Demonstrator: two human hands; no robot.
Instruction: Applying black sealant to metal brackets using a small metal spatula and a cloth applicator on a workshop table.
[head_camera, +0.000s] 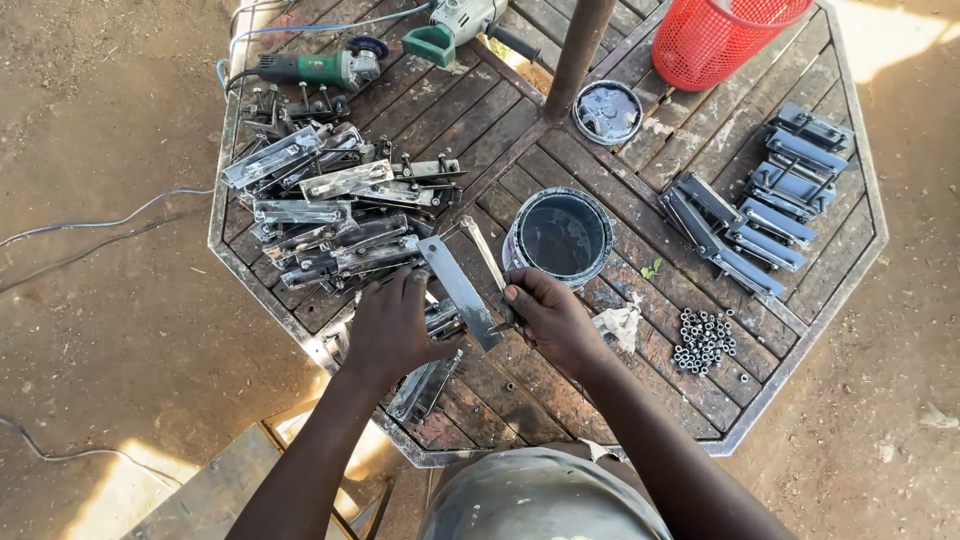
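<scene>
My left hand (395, 325) rests palm-down on a metal bracket (425, 385) at the near edge of an octagonal slatted table (520, 150). My right hand (550, 320) grips a flat grey metal plate (458, 290) by its near end, with a thin brush handle (484, 252) angled beside it. An open can of dark paint (560, 237) stands just beyond my right hand. A heap of bare metal brackets (330, 205) lies on the table's left side.
Grey painted brackets (760, 205) lie in rows at right. A pile of small nuts (703, 340) sits near the right edge. A paint lid (607, 111), red basket (715, 40), centre pole (578, 50) and angle grinders (320, 68) occupy the far side. Cables cross the dirt.
</scene>
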